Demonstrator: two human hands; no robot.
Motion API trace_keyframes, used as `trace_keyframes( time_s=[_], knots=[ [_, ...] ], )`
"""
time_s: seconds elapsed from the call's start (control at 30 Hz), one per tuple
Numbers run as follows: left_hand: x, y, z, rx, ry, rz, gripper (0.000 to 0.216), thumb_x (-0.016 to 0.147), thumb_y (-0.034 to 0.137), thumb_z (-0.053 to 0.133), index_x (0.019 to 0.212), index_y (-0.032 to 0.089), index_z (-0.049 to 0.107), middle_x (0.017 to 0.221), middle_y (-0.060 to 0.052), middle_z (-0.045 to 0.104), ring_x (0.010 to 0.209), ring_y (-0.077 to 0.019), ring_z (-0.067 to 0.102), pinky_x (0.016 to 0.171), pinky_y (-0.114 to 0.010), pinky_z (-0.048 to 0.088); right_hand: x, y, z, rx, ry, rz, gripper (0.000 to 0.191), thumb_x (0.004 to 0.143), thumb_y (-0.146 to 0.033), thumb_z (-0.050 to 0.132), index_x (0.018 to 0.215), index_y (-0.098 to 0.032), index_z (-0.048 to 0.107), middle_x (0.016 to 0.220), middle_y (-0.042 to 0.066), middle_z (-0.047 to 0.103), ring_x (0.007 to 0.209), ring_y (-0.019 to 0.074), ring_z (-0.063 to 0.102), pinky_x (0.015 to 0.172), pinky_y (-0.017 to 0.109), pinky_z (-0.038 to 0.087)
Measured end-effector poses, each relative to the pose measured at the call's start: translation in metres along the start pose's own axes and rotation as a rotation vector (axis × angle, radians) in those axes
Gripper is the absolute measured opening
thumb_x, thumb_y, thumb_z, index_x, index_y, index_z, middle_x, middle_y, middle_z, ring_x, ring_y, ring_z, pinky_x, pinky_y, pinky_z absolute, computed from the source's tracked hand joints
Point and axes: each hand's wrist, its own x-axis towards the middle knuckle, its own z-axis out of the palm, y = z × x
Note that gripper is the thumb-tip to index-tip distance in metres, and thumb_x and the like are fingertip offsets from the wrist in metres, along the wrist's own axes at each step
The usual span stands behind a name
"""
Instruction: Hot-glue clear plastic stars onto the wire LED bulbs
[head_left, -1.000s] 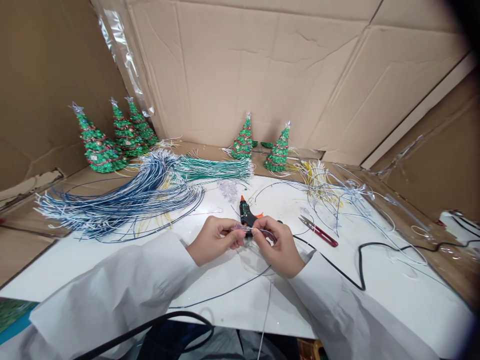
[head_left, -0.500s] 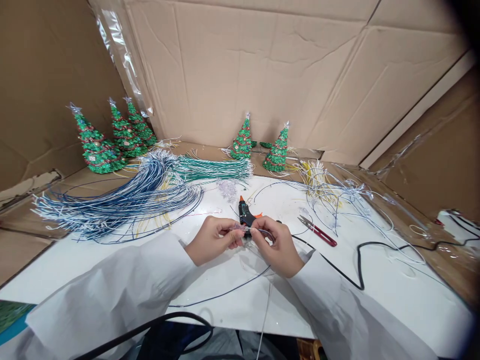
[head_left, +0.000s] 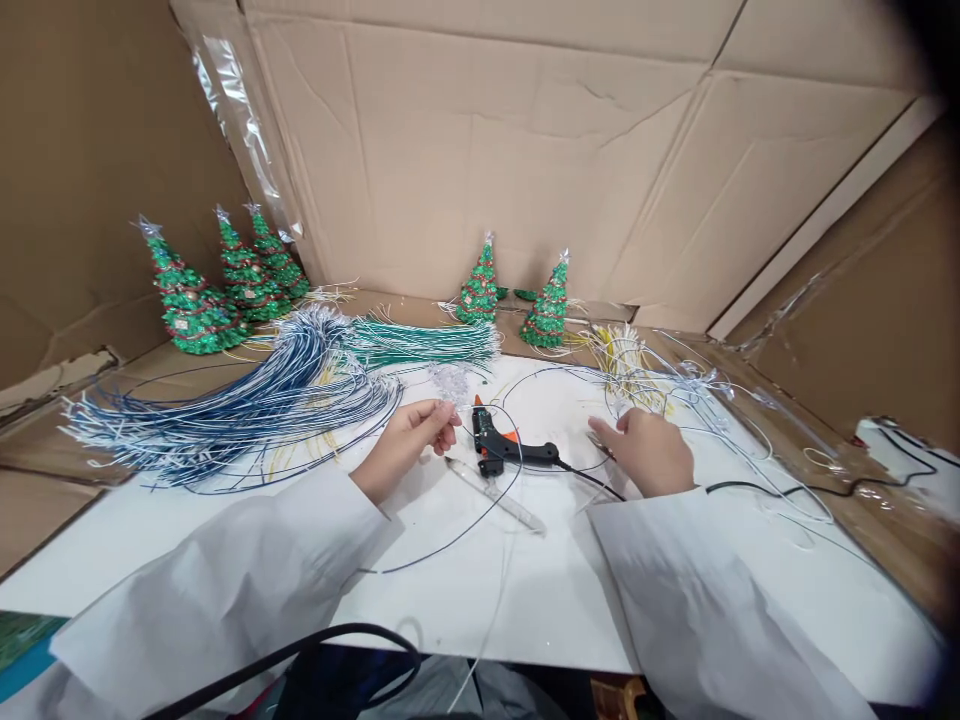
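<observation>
My left hand is pinched shut on the end of a thin blue wire, next to a small pile of clear plastic stars. The wire arcs over a black and orange glue gun lying between my hands. A clear glue stick lies just in front of the gun. My right hand rests knuckles up to the right, fingers curled over the red scissors, whose tip pokes out at the fingertips.
A big fan of blue and white wires and a bundle of green wires lie at the left on the white board. Yellow and white wires tangle at the right. Small green tree ornaments stand by the cardboard walls.
My hands have parted: the right one let go of the wire piece and moved right onto the scissors. The left moved up and left with the wire. The glue stick now lies uncovered.
</observation>
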Motion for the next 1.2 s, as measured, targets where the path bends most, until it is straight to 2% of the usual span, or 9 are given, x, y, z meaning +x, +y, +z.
trace_keyframes(
  time_s=[0.17, 0.33, 0.43, 0.6, 0.73, 0.87, 1.0, 1.1, 1.2],
  knots=[
    [-0.001, -0.002, 0.003, -0.003, -0.034, -0.024, 0.038, 0.076, 0.050, 0.058, 0.072, 0.012, 0.061, 0.055, 0.002, 0.054, 0.048, -0.0070, 0.045, 0.048, -0.019, 0.034, 0.004, 0.003, 0.008, -0.001, -0.082, -0.010, 0.020, 0.076, -0.028, 0.050, 0.060, -0.018, 0.056, 0.073, 0.013, 0.064, 0.079, 0.0286, 0.060, 0.062, 0.035, 0.040],
    [-0.002, -0.005, 0.006, 0.039, -0.114, -0.050, 0.041, 0.073, 0.053, 0.059, 0.068, 0.013, 0.060, 0.054, 0.001, 0.054, 0.048, -0.0076, 0.045, 0.046, -0.019, 0.032, -0.001, -0.015, 0.013, 0.913, 0.080, -0.236, 0.025, 0.079, -0.042, 0.050, 0.073, -0.018, 0.053, 0.071, 0.005, 0.062, 0.068, 0.0172, 0.058, 0.064, 0.031, 0.046],
    [-0.002, -0.009, 0.006, 0.086, -0.212, -0.065, 0.044, 0.072, 0.056, 0.058, 0.066, 0.013, 0.060, 0.054, 0.001, 0.053, 0.048, -0.0079, 0.045, 0.044, -0.019, 0.030, -0.018, -0.035, 0.016, 1.250, -0.149, -0.279, 0.030, 0.076, -0.048, 0.056, 0.074, -0.019, 0.050, 0.070, 0.001, 0.059, 0.061, 0.0138, 0.058, 0.053, 0.025, 0.046],
    [-0.003, -0.011, 0.009, 0.128, -0.287, -0.050, 0.045, 0.071, 0.056, 0.059, 0.062, 0.012, 0.058, 0.051, 0.002, 0.050, 0.046, -0.0069, 0.043, 0.046, -0.019, 0.032, -0.048, -0.058, 0.022, 1.317, -0.624, -0.366, 0.032, 0.079, -0.052, 0.053, 0.079, -0.020, 0.046, 0.079, 0.004, 0.064, 0.070, 0.0171, 0.063, 0.042, 0.021, 0.037],
    [-0.003, -0.012, 0.009, 0.155, -0.236, -0.058, 0.046, 0.071, 0.057, 0.059, 0.061, 0.012, 0.057, 0.050, 0.002, 0.049, 0.045, -0.0069, 0.042, 0.043, -0.019, 0.030, -0.056, -0.061, 0.030, 1.343, -0.792, -0.443, 0.032, 0.081, -0.051, 0.052, 0.081, -0.020, 0.042, 0.060, -0.002, 0.060, 0.054, 0.0116, 0.055, 0.051, 0.024, 0.037],
    [-0.004, -0.018, 0.005, 0.169, -0.235, -0.085, 0.044, 0.070, 0.055, 0.060, 0.069, 0.011, 0.062, 0.052, 0.001, 0.052, 0.045, -0.0077, 0.043, 0.042, -0.019, 0.031, -0.057, -0.063, 0.032, 1.460, -0.895, -0.327, 0.035, 0.076, -0.049, 0.061, 0.082, -0.020, 0.041, 0.045, -0.012, 0.036, 0.038, 0.0044, 0.029, 0.043, 0.019, 0.024],
    [-0.003, -0.016, -0.002, 0.166, -0.181, -0.087, 0.040, 0.070, 0.051, 0.062, 0.080, 0.012, 0.066, 0.055, 0.001, 0.054, 0.049, -0.0094, 0.047, 0.044, -0.020, 0.035, -0.037, -0.052, 0.002, 1.567, -0.759, -0.179, 0.038, 0.071, -0.047, 0.066, 0.085, -0.022, 0.042, 0.047, -0.014, 0.020, 0.039, 0.0028, 0.011, 0.038, 0.016, 0.009],
    [-0.003, -0.008, -0.005, 0.142, -0.095, -0.011, 0.038, 0.074, 0.050, 0.057, 0.074, 0.013, 0.065, 0.055, 0.001, 0.056, 0.049, -0.0089, 0.047, 0.050, -0.021, 0.039, 0.006, -0.022, -0.043, 1.562, -0.488, -0.174, 0.027, 0.076, -0.039, 0.062, 0.085, -0.020, 0.046, 0.050, -0.012, 0.020, 0.039, 0.0032, 0.014, 0.036, 0.015, 0.012],
    [-0.004, 0.000, -0.005, 0.119, -0.070, 0.040, 0.037, 0.077, 0.049, 0.055, 0.071, 0.014, 0.065, 0.054, 0.001, 0.055, 0.049, -0.0090, 0.047, 0.051, -0.021, 0.039, 0.068, 0.012, -0.087, 1.278, -0.183, -0.091, 0.018, 0.084, -0.034, 0.054, 0.077, -0.018, 0.048, 0.050, -0.010, 0.025, 0.037, 0.0040, 0.024, 0.034, 0.015, 0.021]
  ],
)
